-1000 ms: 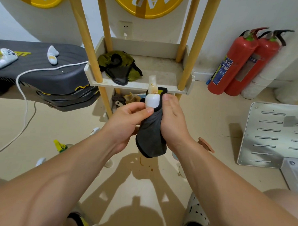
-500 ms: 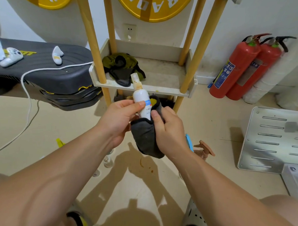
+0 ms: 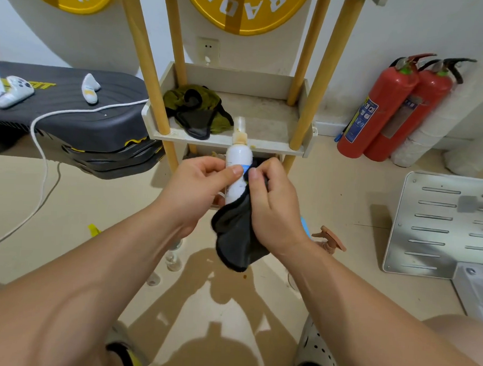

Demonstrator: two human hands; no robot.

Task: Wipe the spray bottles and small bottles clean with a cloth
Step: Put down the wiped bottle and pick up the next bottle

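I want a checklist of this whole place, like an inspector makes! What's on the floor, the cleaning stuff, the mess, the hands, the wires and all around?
Surface: beige floor, partly shadowed.
Job's things: white spray bottle held upright; dark cloth against its right side; brown spray bottle and clear small bottles on the floor.
Clutter: olive-and-black cloth on the shelf; white controller on the black bench.
Hands: left hand grips the white spray bottle; right hand pinches the dark cloth against it.
Cables: white cable trailing from the bench to the floor.
Surroundings: two red fire extinguishers by the wall; slotted metal plate.
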